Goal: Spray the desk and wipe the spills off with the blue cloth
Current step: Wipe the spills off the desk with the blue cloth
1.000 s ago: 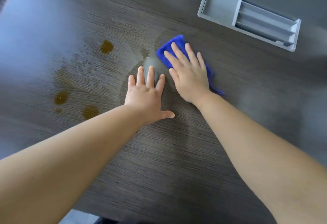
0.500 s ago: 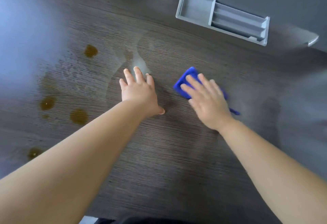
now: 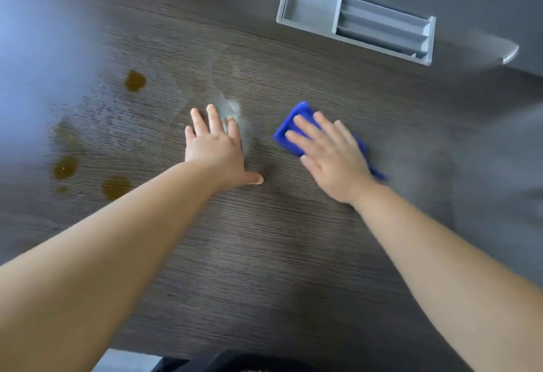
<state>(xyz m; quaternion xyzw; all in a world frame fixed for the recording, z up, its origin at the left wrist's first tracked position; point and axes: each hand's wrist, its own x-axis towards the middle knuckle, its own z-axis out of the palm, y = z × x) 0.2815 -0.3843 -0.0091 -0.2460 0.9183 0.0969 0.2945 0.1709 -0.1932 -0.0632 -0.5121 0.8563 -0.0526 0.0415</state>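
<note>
Hands and bare forearms reach forward over a dark wood-grain surface [image 3: 264, 268], seen from above by a head-worn camera. The right hand [image 3: 332, 154] lies palm down on a folded blue cloth [image 3: 289, 124]. Its fingers are straight and slightly spread, pressing the cloth onto the surface rather than gripping it. The cloth sits right of centre. Its far-left corner sticks out beyond the fingertips, and a thin blue edge shows beside the wrist. Hand and cloth are slightly blurred.

The left hand [image 3: 216, 148] rests flat on the bare surface to the left of the cloth and apart from it. Its fingers are straight, its thumb is stretched out to the right, and it holds nothing. A pale wet smear [image 3: 232, 107] lies at its fingertips, with faint curved streaks arcing beyond it.

Further left, spilled brown liquid shows in three places. A round spot [image 3: 135, 80] lies toward the far side, a puddle [image 3: 65, 167] near the left edge, and a blot [image 3: 116, 186] just beside the left forearm. Fine droplets [image 3: 111, 113] speckle the surface between them.

At the far side lies a grey plastic organiser tray [image 3: 311, 4], well apart from both hands. It has one square compartment and several long narrow slots.
</note>
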